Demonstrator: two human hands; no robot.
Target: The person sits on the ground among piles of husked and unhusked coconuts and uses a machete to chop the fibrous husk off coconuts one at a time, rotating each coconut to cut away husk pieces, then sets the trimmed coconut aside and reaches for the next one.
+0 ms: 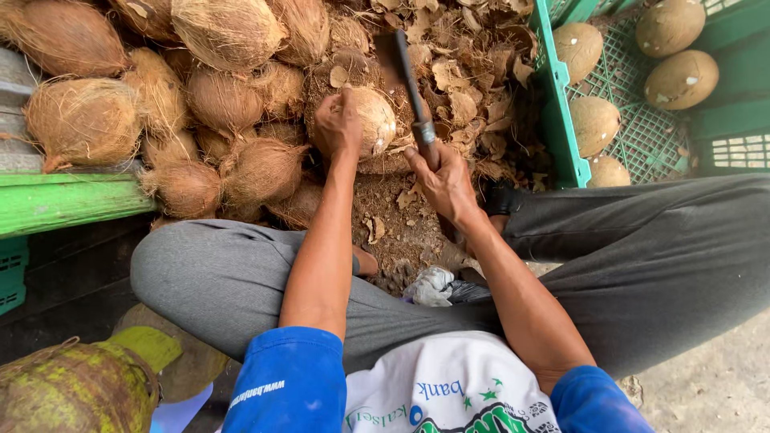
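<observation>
Blue sleeves and grey-trousered knees frame the work, seated on the ground. Left hand (337,124) clasps a partly husked coconut (373,120), steadying it on a bed of husk chips (465,88). Right hand (441,178) is closed round the handle of a cleaver (405,72), blade raised just beside the nut. Judgement: trimming stage; the next cut calls for fingers kept off the blade line. Fibrous coconuts (224,96) lie left; cleaned ones sit in a green crate (553,120) right.

single head-worn camera looking steeply down from above the seated person, facing forward over the lap, sitting close to both arms, green crate (561,120) showing upper right of the frame, husked coconut pile (200,96) filling upper left
</observation>
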